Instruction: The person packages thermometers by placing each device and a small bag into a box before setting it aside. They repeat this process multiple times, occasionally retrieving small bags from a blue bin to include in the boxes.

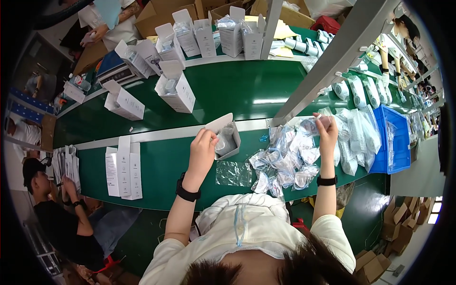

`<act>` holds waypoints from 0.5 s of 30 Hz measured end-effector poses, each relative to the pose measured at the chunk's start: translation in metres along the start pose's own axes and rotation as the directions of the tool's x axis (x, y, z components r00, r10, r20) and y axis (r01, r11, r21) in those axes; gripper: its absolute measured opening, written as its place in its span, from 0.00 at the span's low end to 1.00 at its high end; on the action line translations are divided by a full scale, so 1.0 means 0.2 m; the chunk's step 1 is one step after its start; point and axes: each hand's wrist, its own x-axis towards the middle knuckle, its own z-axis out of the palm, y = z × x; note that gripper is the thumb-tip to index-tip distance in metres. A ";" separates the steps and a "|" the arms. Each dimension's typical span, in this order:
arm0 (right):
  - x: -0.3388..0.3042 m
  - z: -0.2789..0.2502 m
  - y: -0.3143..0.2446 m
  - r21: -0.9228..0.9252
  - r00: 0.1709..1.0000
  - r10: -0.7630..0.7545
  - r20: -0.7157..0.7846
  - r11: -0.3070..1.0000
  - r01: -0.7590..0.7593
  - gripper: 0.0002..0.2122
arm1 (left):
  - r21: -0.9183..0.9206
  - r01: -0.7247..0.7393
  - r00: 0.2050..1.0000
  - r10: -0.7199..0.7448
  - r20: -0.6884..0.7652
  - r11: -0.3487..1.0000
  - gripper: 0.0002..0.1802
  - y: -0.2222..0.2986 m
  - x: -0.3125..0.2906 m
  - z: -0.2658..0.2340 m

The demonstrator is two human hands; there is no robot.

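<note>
My left hand (pixel 203 148) has its fingers closed at the left edge of an open white carton (pixel 231 153). Inside this carton lies a whitish item in clear plastic, only partly visible. Over a pile of small clear bags (pixel 285 159) with white and blue contents, my right hand (pixel 327 132) pinches one clear plastic bag (pixel 309 125); what is in it is hard to make out. A flat clear plastic sleeve (pixel 233 174) lies on the green table just in front of the carton.
Folded flat cartons (pixel 124 168) lie at the left. More open white cartons (pixel 176 90) stand farther back. Bubble-wrapped items (pixel 356 137) and a blue bin (pixel 392 140) are at the right. A slanting metal post (pixel 327 69) rises beyond my right hand. Another person (pixel 61 209) sits at left.
</note>
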 end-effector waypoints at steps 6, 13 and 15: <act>-0.29 0.73 -0.32 0.345 0.966 -0.238 0.096 0.919 0.192 0.21 | -0.038 0.037 0.997 -0.034 0.064 0.999 0.06 0.01 0.01 -0.02; -0.26 0.97 -0.27 -0.335 0.713 -0.429 0.554 0.669 0.663 0.11 | -0.048 0.049 0.999 -0.048 0.018 0.998 0.05 0.01 0.02 -0.02; -0.28 0.96 -0.29 -0.413 0.700 -0.343 0.626 0.616 0.671 0.13 | -0.043 0.063 0.998 -0.063 0.006 0.997 0.06 -0.01 0.01 -0.01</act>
